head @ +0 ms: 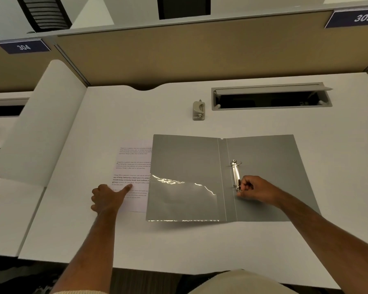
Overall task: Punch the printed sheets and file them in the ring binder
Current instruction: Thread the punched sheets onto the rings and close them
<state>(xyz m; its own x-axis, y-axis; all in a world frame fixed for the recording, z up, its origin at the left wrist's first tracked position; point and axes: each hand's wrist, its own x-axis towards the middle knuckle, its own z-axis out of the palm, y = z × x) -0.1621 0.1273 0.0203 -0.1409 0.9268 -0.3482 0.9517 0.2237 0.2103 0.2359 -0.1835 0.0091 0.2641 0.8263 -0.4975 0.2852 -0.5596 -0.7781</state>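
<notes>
Grey plastic ring binder [232, 179] is lying open mid-desk, the right hand [255, 190] pinching its metal ring mechanism [235, 174]. The left hand [106, 197] is pressing 1 extended finger onto the white printed sheets [132, 179] beside the binder's left edge.

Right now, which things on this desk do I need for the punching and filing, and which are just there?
For the job:
printed sheets, under the left hand
ring binder, open flat; right hand at its rings
hole punch, behind the binder, untouched

Just there:
cable hatch, lid up
desk divider
number signs 304 and 303
</notes>
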